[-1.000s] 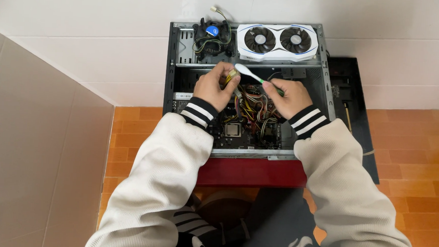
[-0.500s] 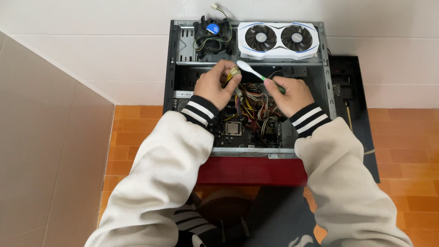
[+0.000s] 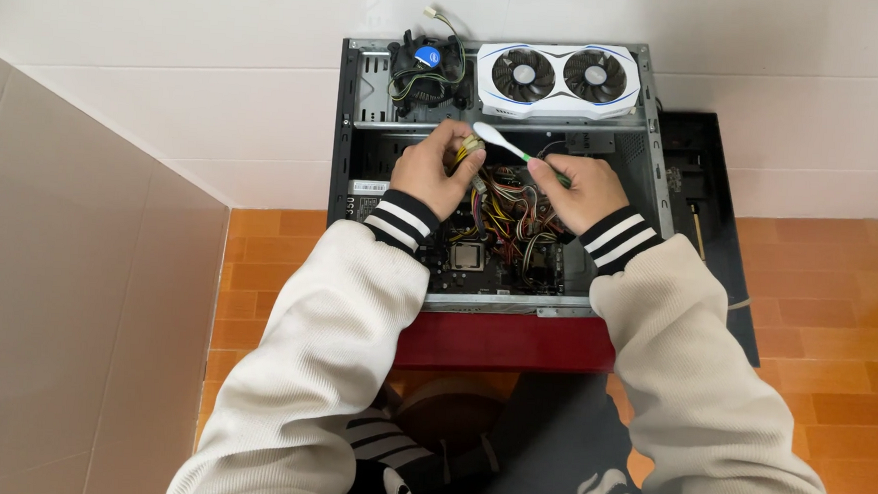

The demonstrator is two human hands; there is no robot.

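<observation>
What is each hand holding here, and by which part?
The right hand grips a white toothbrush by its green handle end, with the brush head toward the left hand, which pinches a bundle of yellow cables near its connector end.

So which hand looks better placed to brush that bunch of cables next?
The right hand, probably: it grips the toothbrush, bristle end pointing at the cable connector pinched in the left hand over the open computer case.

White-green toothbrush [image 3: 509, 148] tilted, head up-left over yellow cable connector [image 3: 467, 156], above open case interior.
</observation>
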